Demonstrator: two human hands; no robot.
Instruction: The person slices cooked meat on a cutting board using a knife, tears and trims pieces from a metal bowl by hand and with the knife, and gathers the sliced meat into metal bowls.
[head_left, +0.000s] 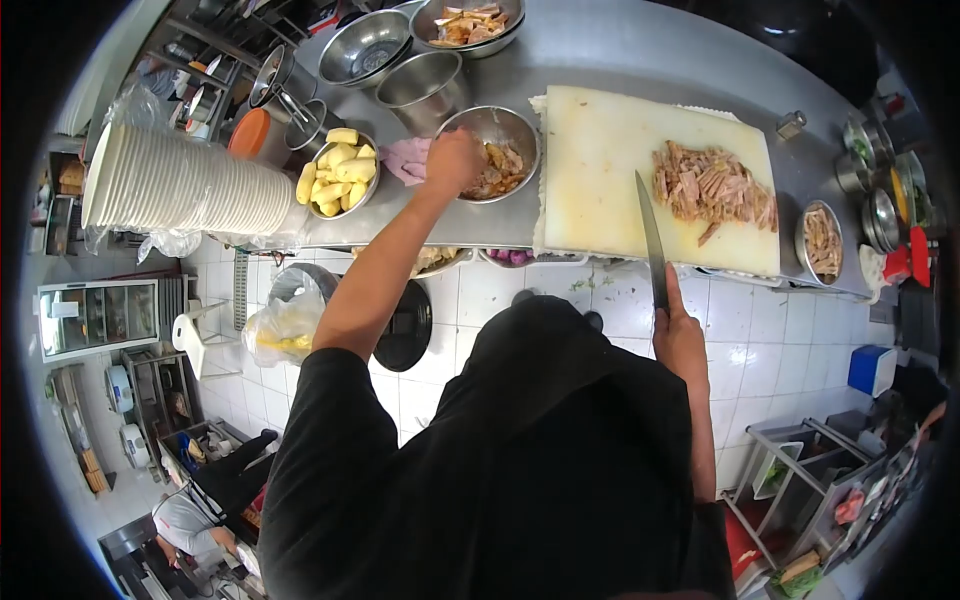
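Note:
My left hand (455,160) is at the left rim of a metal bowl (533,150) that holds pieces of cooked meat (500,168). Its fingers look bent inward, and whatever they hold is hidden. In my right hand (680,340) is the handle of a long knife (652,235), its blade pointing up over the front of a white cutting board (600,200). Sliced meat (712,188) lies in a pile on the board, to the right of the blade. A pink cloth (406,160) lies just left of my left hand.
Peeled yellow pieces fill a bowl (374,185) left of the cloth. Stacked white containers (190,185) stand farther left. Metal bowls and a pot (425,90) sit behind. Another bowl of sliced meat (822,242) is right of the board. A person (190,525) is at the lower left.

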